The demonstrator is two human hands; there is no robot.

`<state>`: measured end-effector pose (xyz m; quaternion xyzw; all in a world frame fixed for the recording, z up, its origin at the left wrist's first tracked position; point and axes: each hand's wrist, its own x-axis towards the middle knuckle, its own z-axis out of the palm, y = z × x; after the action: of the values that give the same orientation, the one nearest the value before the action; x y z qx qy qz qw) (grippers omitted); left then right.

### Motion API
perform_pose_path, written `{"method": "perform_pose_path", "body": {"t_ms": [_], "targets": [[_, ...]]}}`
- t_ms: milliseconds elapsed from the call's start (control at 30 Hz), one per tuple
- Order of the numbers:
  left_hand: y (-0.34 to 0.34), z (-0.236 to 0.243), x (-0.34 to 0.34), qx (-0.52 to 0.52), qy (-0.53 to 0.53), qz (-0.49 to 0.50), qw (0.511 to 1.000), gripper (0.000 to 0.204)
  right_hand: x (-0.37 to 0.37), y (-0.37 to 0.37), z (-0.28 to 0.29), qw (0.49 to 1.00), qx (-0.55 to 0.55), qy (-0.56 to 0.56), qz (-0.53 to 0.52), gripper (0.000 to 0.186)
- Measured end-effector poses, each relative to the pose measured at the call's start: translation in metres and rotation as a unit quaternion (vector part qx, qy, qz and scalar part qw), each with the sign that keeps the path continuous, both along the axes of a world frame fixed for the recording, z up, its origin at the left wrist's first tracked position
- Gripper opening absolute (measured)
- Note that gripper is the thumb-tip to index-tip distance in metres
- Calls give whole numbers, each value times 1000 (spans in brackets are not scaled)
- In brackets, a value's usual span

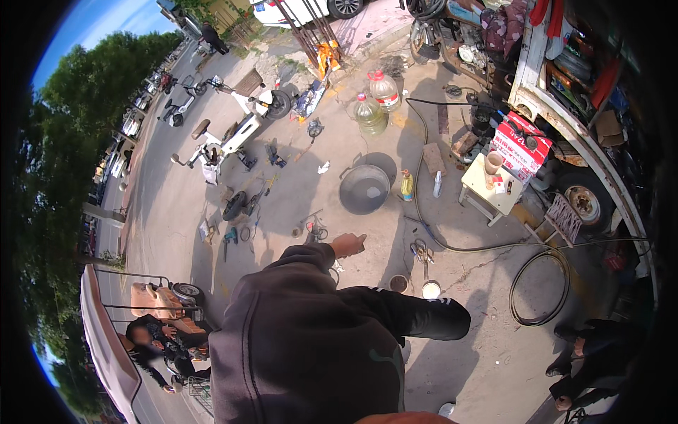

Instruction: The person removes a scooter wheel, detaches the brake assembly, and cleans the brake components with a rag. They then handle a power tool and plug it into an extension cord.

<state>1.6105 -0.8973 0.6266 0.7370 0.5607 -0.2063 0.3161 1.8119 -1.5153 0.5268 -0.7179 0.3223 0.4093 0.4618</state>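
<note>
My left hand [347,245] reaches forward over the concrete from a dark sleeve, its fingers curled closed. Whether anything is inside them is too small to make out. Just beyond it stands a dark round basin [364,196] with water in it. A bottle of yellowish liquid [407,187] and a slim pale bottle [437,185] stand right of the basin. To the right of the hand lie some metal hand tools [421,251], with a dark round cup [398,284] and a round container with a white top [431,290] nearer to me. My right hand does not show.
A black hose [452,249] loops across the ground on the right, near a small cream stool [494,187]. Two big clear jugs [370,116] stand ahead. A white electric bike [240,131] is at left. People sit at lower left [169,346] and lower right [593,360].
</note>
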Motion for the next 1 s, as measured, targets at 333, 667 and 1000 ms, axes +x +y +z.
{"method": "perform_pose_path", "body": {"t_ms": [333, 667, 1000], "targets": [[-66, -85, 109, -196, 126, -1, 972, 72, -68, -114, 6, 985, -4, 54, -161, 36], [-214, -66, 605, -169, -140, -244, 945, 66, 94, -182, 95, 956, -87, 132, -246, 34], [-336, -17, 706, -131, -198, -272, 933, 66, 410, -233, 48, 992, -60, 103, -34, 30]]}}
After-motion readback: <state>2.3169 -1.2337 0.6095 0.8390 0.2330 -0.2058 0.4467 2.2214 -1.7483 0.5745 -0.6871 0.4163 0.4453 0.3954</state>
